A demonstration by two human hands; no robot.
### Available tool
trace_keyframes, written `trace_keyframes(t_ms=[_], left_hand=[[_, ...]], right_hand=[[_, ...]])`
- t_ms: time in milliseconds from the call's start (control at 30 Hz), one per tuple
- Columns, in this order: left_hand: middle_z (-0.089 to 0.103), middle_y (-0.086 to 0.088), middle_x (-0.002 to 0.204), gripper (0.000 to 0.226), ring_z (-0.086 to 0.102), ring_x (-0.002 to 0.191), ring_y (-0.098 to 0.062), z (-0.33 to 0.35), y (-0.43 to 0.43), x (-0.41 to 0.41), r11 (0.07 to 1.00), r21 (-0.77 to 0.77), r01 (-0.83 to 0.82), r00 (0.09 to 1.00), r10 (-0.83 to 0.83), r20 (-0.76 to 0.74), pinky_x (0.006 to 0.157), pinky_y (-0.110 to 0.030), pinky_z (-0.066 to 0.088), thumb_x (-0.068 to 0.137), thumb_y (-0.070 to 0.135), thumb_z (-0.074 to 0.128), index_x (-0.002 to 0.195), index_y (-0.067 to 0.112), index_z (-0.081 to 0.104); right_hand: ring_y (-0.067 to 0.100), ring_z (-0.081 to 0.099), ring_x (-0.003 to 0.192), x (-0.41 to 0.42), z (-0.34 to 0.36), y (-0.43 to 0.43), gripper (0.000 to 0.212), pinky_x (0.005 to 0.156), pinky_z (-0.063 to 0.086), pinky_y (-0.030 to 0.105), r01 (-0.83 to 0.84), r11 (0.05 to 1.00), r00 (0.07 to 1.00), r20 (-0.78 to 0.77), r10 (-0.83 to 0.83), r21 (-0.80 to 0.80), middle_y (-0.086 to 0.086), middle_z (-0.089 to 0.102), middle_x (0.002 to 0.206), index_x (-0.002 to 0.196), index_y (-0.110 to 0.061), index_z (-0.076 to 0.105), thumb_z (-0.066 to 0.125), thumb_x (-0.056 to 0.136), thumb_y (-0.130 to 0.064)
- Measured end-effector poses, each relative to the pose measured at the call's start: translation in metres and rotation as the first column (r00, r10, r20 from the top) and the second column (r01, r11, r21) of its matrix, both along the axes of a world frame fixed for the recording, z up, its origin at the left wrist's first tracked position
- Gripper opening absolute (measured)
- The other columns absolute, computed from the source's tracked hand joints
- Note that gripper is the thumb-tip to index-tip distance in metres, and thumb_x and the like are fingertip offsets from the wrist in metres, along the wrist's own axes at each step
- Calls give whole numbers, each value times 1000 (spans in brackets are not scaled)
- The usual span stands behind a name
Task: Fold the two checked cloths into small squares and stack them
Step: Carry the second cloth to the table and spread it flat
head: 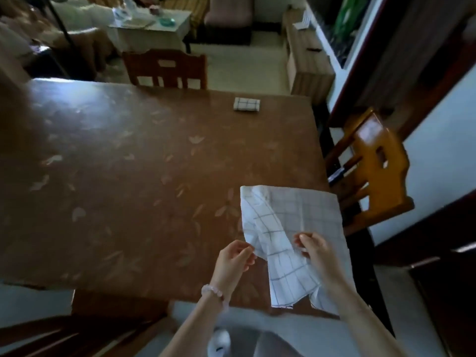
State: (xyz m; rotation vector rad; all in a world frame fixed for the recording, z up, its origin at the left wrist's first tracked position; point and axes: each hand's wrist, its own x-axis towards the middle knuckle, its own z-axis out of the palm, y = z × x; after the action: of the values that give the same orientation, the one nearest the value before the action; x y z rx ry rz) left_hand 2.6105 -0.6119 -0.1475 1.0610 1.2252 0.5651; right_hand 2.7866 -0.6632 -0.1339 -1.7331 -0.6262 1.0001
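Note:
One checked cloth [246, 104] lies folded into a small square at the far right of the brown table [128, 176]. The other checked cloth [304, 217] is white with thin grey lines, unfolded and rumpled, at the table's near right corner. Part of it hangs over the near edge. My right hand [313, 247] pinches a raised fold in its middle. My left hand [235, 256] pinches the cloth's left edge between thumb and fingers. A pale bead bracelet circles my left wrist.
A wooden chair [164, 68] stands at the table's far side and another [371, 166] at its right. A dark chair back [77, 328] is at the near left. A small white table with clutter [154, 27] sits further back.

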Motion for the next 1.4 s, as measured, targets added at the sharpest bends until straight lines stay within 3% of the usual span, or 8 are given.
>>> trace_keyframes(t_ms=[67,267,400,567,933,1167,1300,1400], left_hand=[[67,-5,81,10,61,71,-8,-6,0,1,1000,-5,17,1000,-18,-24,66,-20,49,92,16,55,88,11,64],[63,1,97,33,62,85,-13,-13,-9,22,993,-41,107,984,-112,-139,69,-32,52,81,41,67,103,18,57],[63,5,98,34,61,90,-15,-19,-14,36,990,-69,121,970,-133,-205,70,-35,52,79,39,69,104,20,55],[64,-11,68,17,52,60,-18,-29,-9,31,995,75,73,953,-47,-300,57,-32,40,80,23,64,74,8,63],[55,-6,61,18,40,52,-14,-12,31,-14,978,202,-48,922,121,-368,44,-21,31,85,20,65,78,3,61],[65,-15,73,16,54,60,-24,-9,22,-17,978,204,-45,957,101,-272,52,-35,45,81,23,68,80,7,64],[71,1,74,9,67,75,-20,-4,18,-9,973,228,-45,967,100,-236,71,-44,55,76,22,74,77,18,67],[70,3,70,11,65,68,-13,2,12,-3,961,278,-6,979,62,-193,64,-32,53,74,21,77,76,17,66]], right_hand=[[8,56,73,1,-1,-9,18,63,45,11,19,1000,997,78,-20,12,0,63,79,83,-14,64,50,93,-8],[4,49,111,23,-25,-36,28,91,36,20,-95,986,943,304,133,-137,-12,55,116,119,-20,56,57,91,-18],[9,43,123,41,-56,-54,38,103,33,24,-228,922,801,478,361,-313,-10,48,130,132,-17,49,48,95,-28],[13,21,140,51,-86,-59,68,112,16,27,-315,790,609,527,593,-526,-1,28,151,144,-16,30,14,88,-51],[10,-5,144,52,-94,-34,53,114,-2,28,-326,725,408,602,687,-606,-6,-6,157,150,-17,3,24,101,-27],[7,12,142,21,-53,-30,60,116,12,27,-397,891,676,587,445,-219,-11,20,152,144,-24,26,52,91,-33],[0,-15,140,-28,-17,-27,87,113,-8,28,-634,737,430,685,588,-235,-20,-10,154,144,-40,-4,49,78,-60],[-1,-2,140,-47,-13,-18,91,113,6,25,-559,812,566,639,521,-166,-22,0,151,143,-37,2,47,73,-73]])
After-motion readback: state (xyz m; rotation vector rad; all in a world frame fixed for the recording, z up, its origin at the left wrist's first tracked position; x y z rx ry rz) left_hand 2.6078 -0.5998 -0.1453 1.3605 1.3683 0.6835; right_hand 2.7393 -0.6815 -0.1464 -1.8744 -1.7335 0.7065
